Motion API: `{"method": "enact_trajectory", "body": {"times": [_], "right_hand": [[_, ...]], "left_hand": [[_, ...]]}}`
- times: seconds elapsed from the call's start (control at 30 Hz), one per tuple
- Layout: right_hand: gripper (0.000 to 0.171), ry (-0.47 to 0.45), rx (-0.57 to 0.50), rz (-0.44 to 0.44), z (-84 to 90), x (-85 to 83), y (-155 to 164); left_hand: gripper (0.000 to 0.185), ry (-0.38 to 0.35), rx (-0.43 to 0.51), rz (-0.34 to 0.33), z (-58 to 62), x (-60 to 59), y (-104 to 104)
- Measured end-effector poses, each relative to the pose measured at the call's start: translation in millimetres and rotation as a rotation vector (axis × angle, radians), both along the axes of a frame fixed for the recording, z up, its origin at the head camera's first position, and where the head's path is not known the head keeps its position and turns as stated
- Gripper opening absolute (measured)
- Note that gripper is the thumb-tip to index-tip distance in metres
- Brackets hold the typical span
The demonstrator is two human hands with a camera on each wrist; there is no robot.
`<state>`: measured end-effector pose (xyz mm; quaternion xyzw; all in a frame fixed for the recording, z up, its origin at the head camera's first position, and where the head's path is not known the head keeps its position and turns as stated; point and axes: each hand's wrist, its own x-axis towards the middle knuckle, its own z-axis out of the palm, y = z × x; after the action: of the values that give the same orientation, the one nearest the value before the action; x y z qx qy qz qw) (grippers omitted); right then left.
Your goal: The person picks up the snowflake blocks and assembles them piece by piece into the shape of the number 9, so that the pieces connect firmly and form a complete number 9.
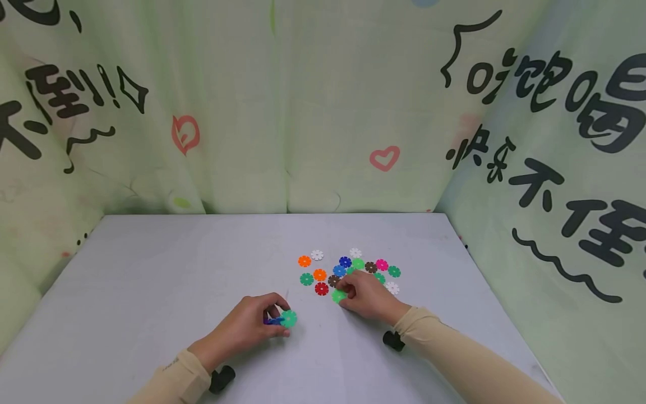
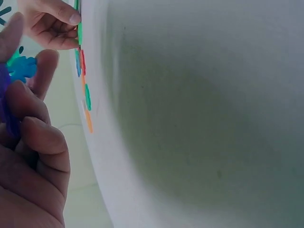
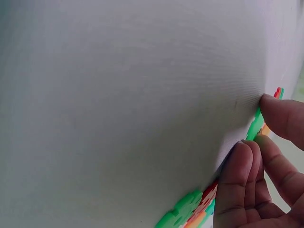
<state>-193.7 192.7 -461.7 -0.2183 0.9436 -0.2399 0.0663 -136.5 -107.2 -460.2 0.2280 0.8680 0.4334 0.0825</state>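
The left hand [image 1: 252, 325] is resting on the grey tabletop [image 1: 151, 280], its fingers [image 2: 45, 142] curled and clamped on a small assembly of interlocking plastic snowflake discs: a teal-green disc [image 1: 289, 318] is sticking out just past the fingertips, slotted onto a blue-purple disc [image 1: 272, 321] that is sitting between thumb and fingers. In the left wrist view the purple piece is lying against the inner side of the curled fingers and the teal one is showing beyond them.

The right hand [image 1: 365, 294] is lying on the tabletop a little way off, its fingers [image 3: 242, 180] drawn together and pinching a light green disc [image 1: 338, 295] by the edge; the disc is sitting flat on the tabletop right at the fingertips, with the thumb pressing on its far rim in the right wrist view.

Just beyond the right hand's fingers a loose scatter of discs [image 1: 348, 269] is lying flat: orange, white, red, brown, blue, pink and green ones, some touching each other. A patterned cloth backdrop [image 1: 303, 112] with black characters and hearts is hanging around the tabletop.
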Motion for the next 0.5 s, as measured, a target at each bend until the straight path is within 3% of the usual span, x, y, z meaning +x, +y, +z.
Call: {"method": "enact_trajectory", "body": {"times": [0.3,0.5], "right_hand": [[0.027,-0.139,-0.057,-0.092,3.6,-1.3,1],[0.022,-0.124,-0.185,-0.051,9.6,12.0,-5]], "left_hand": [[0.034,0.007,-0.013,0.008,1.4,1.4,0],[0.035,0.028,-0.037,0.032,2.4,1.6,0]]}}
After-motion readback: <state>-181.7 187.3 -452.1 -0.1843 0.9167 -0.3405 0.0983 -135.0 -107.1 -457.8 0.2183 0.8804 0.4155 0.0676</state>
